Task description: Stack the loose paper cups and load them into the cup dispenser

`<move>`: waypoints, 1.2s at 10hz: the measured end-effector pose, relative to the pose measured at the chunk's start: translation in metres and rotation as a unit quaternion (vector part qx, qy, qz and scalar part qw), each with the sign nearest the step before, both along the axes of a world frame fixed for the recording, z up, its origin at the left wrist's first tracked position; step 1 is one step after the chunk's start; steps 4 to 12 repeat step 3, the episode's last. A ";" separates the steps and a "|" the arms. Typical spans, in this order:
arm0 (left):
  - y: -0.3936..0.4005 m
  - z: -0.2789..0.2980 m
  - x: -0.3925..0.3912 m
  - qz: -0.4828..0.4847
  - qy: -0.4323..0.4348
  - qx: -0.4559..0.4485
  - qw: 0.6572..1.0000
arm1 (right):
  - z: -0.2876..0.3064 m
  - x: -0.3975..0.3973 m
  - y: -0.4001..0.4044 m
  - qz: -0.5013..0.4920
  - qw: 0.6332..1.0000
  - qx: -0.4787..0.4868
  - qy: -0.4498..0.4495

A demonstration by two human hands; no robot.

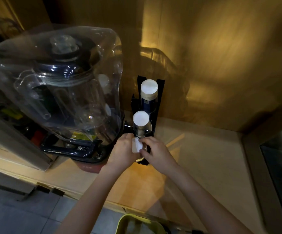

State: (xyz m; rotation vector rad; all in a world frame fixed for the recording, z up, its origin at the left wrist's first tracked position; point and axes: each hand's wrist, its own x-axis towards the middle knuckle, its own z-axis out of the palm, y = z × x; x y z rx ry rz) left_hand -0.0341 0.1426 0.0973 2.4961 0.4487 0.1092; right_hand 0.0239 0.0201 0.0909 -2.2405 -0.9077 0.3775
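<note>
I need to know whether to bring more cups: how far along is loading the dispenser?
Two cup stacks already stand in the black dispenser: a back stack and a middle stack. In hand: the left hand and right hand both hold a front stack at the nearest slot, not yet seated. No loose cups show on the counter.

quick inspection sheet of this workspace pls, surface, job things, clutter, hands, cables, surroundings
surface: pale counter, dimly lit
job's things: black cup dispenser holding two cup stacks, rear and front; a white cup held at its near end
clutter: blender under a clear cover, left of the dispenser
grippers: left hand and right hand both on the cup
cables: nothing seen
surroundings: wood-tone wall; tiled floor; yellow-green bin below
</note>
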 end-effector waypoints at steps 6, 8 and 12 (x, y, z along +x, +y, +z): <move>-0.027 0.111 0.069 -0.061 -0.098 -0.052 0.992 | 0.120 0.036 -0.056 -0.131 0.941 0.308 0.048; -0.027 0.111 0.069 -0.061 -0.098 -0.052 0.992 | 0.120 0.036 -0.056 -0.131 0.941 0.308 0.048; -0.027 0.111 0.069 -0.061 -0.098 -0.052 0.992 | 0.120 0.036 -0.056 -0.131 0.941 0.308 0.048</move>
